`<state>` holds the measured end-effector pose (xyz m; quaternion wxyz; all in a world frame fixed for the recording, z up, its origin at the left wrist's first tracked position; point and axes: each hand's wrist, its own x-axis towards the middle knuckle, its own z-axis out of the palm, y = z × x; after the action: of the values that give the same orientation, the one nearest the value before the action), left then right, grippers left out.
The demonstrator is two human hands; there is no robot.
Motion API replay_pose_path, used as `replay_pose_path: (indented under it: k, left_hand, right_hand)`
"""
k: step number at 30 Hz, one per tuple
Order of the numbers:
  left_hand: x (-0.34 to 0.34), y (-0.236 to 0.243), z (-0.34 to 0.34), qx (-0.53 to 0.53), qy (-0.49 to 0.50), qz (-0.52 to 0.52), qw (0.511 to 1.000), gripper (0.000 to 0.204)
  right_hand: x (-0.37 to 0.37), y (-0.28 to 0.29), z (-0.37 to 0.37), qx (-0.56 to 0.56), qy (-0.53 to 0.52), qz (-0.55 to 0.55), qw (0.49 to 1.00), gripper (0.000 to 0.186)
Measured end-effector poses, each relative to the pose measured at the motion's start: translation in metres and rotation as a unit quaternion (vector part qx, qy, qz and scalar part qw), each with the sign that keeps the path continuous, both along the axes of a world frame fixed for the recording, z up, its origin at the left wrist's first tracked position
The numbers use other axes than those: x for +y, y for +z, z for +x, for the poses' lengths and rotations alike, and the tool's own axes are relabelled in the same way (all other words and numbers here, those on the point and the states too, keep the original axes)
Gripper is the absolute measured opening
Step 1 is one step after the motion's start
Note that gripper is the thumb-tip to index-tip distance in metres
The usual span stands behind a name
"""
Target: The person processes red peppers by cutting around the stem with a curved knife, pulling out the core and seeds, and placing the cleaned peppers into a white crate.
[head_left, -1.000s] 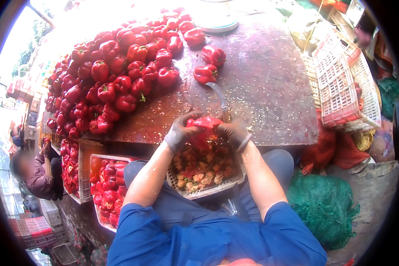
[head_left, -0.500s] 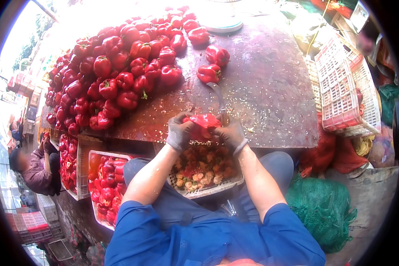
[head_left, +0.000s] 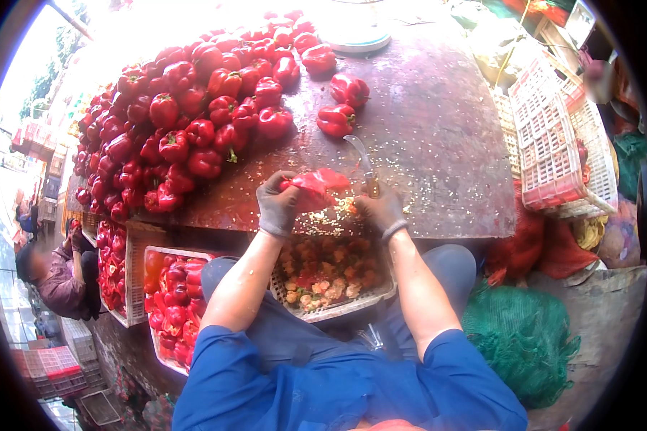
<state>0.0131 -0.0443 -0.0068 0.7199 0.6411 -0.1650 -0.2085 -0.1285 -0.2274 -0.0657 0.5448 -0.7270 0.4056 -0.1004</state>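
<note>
My gloved left hand (head_left: 277, 205) is closed around a cut red bell pepper (head_left: 316, 188), over the near edge of the table. To its right, my gloved right hand (head_left: 382, 208) grips a knife with a short handle and a curved blade (head_left: 359, 149) that points up and away from me. Pale seeds and bits lie on the wood between the two hands. Below them, in front of my lap, a crate (head_left: 325, 313) holds pepper cores and stems. Two whole peppers (head_left: 336, 120) lie just beyond the knife tip.
A large heap of whole red peppers (head_left: 172, 144) covers the left of the table (head_left: 438, 129). Pepper pieces fill a white crate (head_left: 151, 284) at my left knee. White crates (head_left: 553, 144) and a green net sack (head_left: 521, 341) are at right. Another person (head_left: 61, 280) sits far left.
My hands have drawn apart: the left has shifted slightly left with the pepper, and the right has come off it, still holding the knife.
</note>
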Motion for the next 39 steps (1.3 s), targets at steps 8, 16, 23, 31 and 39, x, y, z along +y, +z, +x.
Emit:
replay_pose_path:
  k: [8,16,23,31,39]
  left_hand:
    - [0.038,0.028,0.037,0.064,0.120,-0.093,0.986,0.011]
    - [0.199,0.047,0.072,-0.068,0.354,-0.170,0.917,0.017]
    - [0.475,-0.021,0.043,-0.279,0.592,0.235,0.719,0.018]
    - [0.529,-0.059,-0.015,-0.075,0.341,0.719,0.601,0.063]
    - [0.570,-0.120,0.036,-0.099,0.227,0.760,0.601,0.067]
  right_hand:
    - [0.026,0.024,0.000,-0.116,0.119,0.212,0.963,0.024]
    - [0.036,0.017,-0.013,0.000,0.350,0.052,0.935,0.025]
    - [0.047,0.025,-0.019,0.010,0.406,-0.120,0.906,0.031]
    - [0.052,0.026,-0.018,0.030,0.359,-0.001,0.933,0.028]
    - [0.038,0.023,-0.014,0.039,0.339,-0.017,0.940,0.024]
